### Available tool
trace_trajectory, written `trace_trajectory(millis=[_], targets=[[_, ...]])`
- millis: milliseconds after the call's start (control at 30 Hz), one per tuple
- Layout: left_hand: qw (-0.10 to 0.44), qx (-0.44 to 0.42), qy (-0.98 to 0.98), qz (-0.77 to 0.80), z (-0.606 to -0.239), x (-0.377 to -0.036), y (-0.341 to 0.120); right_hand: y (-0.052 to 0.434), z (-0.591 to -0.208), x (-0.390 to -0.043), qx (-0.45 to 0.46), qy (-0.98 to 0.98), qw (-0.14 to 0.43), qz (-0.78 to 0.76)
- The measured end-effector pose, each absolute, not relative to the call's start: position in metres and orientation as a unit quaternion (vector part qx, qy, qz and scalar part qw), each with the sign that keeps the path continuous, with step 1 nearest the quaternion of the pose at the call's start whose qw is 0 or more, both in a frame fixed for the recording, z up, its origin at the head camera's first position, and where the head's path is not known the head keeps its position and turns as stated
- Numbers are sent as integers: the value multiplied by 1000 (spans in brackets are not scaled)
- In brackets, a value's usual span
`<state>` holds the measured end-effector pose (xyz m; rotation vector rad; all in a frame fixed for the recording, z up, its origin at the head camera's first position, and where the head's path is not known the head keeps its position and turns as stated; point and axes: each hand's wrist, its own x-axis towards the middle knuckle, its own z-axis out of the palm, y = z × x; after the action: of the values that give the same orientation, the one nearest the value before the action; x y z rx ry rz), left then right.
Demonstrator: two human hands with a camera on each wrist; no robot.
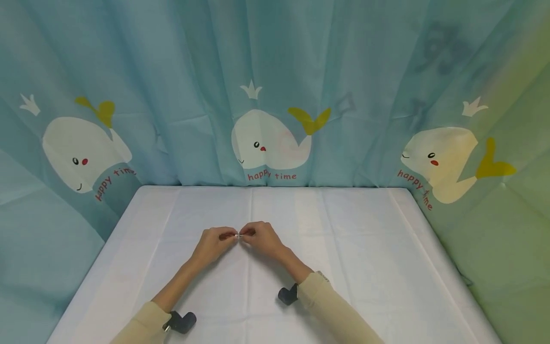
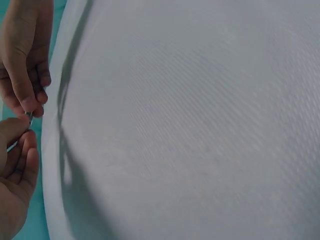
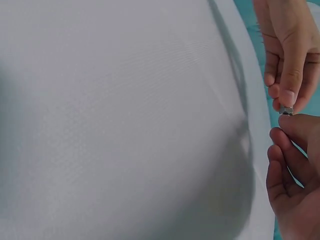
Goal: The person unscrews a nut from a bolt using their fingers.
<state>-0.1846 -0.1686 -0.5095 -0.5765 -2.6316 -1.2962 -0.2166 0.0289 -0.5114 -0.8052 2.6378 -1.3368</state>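
- The left hand [image 1: 212, 242] and the right hand [image 1: 263, 238] meet fingertip to fingertip above the middle of the white table [image 1: 365, 248], and between them sits a small metal piece [image 1: 238, 235].
- In the right wrist view the piece looks like a tiny nut [image 3: 286, 110] with a thin shaft behind it. In the left wrist view it shows as a slim metal pin [image 2: 29, 119]. Whether these are two parts or one, I cannot tell.
- Grip: both hands pinch it, thumb against forefinger, with the other fingers curled loosely. Neither hand is released, and neither is clenched on nothing.
- As seen from the head camera, the left hand comes in from 7 o'clock and the right from 5 o'clock. The piece lies at the centre, clear of the cloth.
- To do this well, I judge that the two ends should be kept on one line, so nothing cross-binds.
- One hand should hold steady while the other makes the small turns, using the fingertips only.
- The wrists should stay low over the table, so a dropped part lands on the cloth and not toward the whale curtain [image 1: 270, 143] at 12 o'clock.
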Motion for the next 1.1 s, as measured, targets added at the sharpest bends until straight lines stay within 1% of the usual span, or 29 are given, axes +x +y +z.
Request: trace_trajectory(millis=[467, 767, 1100], targets=[[72, -181, -852, -486, -485, -188, -146, 56, -482, -214, -238, 845, 20, -479], [73, -185, -835, -514, -460, -194, -124, 78, -458, -212, -211, 844, 10, -493], [78, -194, -811, -546, -445, -198, -102, 99, -443, -210, -209, 837, -16, -506]])
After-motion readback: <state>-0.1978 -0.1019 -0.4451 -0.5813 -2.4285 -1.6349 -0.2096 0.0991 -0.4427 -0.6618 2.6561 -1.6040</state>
